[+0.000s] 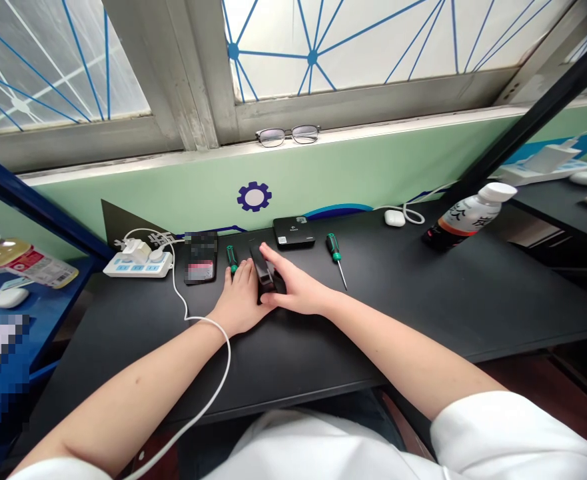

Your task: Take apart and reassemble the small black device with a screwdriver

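A black, box-like object (264, 270) with a glossy end stands on the black desk between my hands; its exact kind is hard to make out. My right hand (297, 285) spans it from the right, fingers at the far end and thumb at the near end. Flat on the desk, just left of it, lies my left hand (243, 297) with its fingers stretched out and its thumb side near the object. The fingertips of that hand reach a screwdriver with a green-and-black handle (231, 259), whose near part is hidden. A second green-and-black screwdriver (335, 253) lies to the right.
Behind my hands sits a flat black box (294, 232). A phone (201, 259) and a white power strip (138, 265) are at left, with a white cable (227, 360) crossing my left forearm. A bottle (466, 217) and white earbud case (394, 218) stand at right. Glasses (288, 136) rest on the sill.
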`<state>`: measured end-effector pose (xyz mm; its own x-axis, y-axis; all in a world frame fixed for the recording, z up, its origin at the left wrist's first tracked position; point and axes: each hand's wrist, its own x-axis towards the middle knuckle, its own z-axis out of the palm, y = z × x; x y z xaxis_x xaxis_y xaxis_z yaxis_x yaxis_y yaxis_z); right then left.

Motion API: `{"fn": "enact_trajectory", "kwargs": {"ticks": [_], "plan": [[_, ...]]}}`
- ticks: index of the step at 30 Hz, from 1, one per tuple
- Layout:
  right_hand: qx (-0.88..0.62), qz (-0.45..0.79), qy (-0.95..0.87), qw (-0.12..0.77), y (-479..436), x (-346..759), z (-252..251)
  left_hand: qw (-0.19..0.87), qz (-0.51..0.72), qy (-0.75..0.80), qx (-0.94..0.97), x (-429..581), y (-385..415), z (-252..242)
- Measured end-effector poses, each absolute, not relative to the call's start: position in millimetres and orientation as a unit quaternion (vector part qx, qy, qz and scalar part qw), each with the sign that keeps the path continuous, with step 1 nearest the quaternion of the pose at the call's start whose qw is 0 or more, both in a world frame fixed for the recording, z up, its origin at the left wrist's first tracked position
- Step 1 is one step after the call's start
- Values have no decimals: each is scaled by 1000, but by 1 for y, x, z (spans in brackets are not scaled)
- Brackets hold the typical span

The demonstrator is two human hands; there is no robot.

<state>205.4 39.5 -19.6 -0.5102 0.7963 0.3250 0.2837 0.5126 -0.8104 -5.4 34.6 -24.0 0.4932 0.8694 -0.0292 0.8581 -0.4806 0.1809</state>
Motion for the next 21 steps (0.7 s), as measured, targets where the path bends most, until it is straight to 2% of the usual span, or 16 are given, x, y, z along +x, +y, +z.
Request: {"fn": "enact_trajectory", "kwargs": {"ticks": [7,21], "plan": [[-372,278,-846,262,42,200,-23,69,61,460,883,-3,34,-24],[-402,240,-841,271,60,207,-35,44,66,489,869,-1,31,-14]]}}
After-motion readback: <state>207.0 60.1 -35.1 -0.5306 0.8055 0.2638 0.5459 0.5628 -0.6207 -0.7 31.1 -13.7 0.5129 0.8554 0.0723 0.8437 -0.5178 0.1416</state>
